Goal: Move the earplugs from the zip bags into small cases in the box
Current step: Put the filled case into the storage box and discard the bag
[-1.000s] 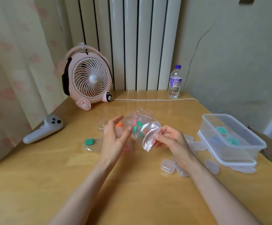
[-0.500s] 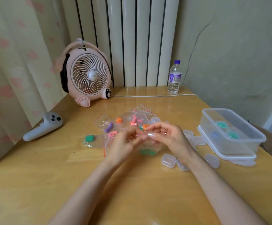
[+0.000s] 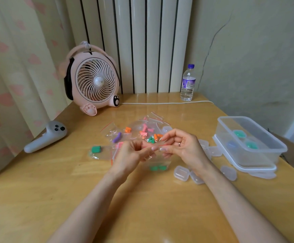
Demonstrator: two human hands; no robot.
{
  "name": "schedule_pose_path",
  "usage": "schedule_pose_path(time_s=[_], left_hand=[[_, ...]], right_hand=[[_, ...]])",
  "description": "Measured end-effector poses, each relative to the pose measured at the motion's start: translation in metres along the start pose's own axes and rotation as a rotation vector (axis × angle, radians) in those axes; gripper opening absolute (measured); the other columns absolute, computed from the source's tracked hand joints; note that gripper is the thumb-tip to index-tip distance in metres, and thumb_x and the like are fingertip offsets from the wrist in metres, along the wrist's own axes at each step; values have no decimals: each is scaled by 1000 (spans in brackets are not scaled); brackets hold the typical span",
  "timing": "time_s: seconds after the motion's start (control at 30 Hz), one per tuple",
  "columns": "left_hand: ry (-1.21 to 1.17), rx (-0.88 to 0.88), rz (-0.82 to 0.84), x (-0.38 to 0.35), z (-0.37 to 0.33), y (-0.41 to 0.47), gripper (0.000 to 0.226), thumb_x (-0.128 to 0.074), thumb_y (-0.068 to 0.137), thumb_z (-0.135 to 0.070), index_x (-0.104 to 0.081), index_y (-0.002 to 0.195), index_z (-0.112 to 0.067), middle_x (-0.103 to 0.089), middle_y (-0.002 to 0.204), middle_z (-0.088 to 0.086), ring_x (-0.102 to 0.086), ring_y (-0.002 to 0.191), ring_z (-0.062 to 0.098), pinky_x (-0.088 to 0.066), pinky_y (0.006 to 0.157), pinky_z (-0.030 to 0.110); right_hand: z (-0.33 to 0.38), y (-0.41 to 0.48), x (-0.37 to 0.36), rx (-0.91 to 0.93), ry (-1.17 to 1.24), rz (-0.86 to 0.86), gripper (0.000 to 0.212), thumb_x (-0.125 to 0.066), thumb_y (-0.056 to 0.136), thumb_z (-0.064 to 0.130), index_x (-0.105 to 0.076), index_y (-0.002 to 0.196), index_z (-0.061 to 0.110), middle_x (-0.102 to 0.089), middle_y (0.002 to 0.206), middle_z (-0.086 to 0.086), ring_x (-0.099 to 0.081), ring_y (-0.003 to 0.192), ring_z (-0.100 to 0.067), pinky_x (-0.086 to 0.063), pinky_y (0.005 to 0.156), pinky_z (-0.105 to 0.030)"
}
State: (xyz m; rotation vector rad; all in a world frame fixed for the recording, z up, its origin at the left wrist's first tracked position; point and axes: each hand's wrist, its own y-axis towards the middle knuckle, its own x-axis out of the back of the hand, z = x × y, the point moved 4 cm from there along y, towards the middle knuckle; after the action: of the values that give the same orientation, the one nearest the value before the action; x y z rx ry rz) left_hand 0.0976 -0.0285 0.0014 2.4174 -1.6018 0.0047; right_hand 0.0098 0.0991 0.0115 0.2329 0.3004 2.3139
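Observation:
My left hand (image 3: 131, 156) and my right hand (image 3: 183, 148) meet over the table's middle and pinch the top edge of a clear zip bag (image 3: 157, 163) that hangs below them with green earplugs (image 3: 157, 168) at its bottom. Behind the hands lies a heap of zip bags (image 3: 139, 131) with pink, orange, green and purple earplugs. One more bag with a green earplug (image 3: 96, 149) lies to the left. Small clear cases (image 3: 181, 173) lie by my right wrist. The clear box (image 3: 247, 142) at the right holds cases with green and blue contents.
A pink desk fan (image 3: 93, 85) stands at the back left, its white cable running right past a water bottle (image 3: 188, 83). A grey controller (image 3: 46, 136) lies near the left edge. The box rests on its lid (image 3: 244, 165).
The bag was held up sideways between my hands; now both hands have come together and lowered, pinching its top edge so it hangs down. The camera view has tilted slightly.

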Motion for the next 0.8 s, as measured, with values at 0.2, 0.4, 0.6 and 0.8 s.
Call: schedule_pose_path(time_s=[0.2,0.4,0.6,0.8], left_hand=[[-77,9,-85,2,0,0,34,-75,71,-5,-46,55,-11,-51,43,-11,-42,41,-2,-33,45,10],[-53,-5,-69,3,-1,0,29,-80,61,-15,-52,61,-10,-55,52,-5,-48,46,1,-37,46,11],[-131,8,-11,6,0,1,23,-70,74,3,-59,92,-5,-63,63,2,-61,55,10,-50,50,20],[-22,-76,-27,7,3,4,27,-76,68,-2,-54,82,-8,-50,55,2,-50,49,15,-43,45,20]], right_hand=[[0,-2,-5,41,-52,90,38,-70,71,-13,-71,75,25,-69,80,-6,-63,75,-17,-53,64,-24],[4,-4,-6,48,-66,88,34,-64,75,-16,-67,73,18,-67,73,1,-61,71,-11,-52,64,-24],[0,-1,0,32,-91,19,29,-66,75,-15,-66,70,13,-67,65,8,-61,63,-8,-49,59,-18],[4,-5,-1,56,-127,71,24,-73,68,-4,-66,62,17,-65,74,-1,-60,75,-11,-48,68,-21]])
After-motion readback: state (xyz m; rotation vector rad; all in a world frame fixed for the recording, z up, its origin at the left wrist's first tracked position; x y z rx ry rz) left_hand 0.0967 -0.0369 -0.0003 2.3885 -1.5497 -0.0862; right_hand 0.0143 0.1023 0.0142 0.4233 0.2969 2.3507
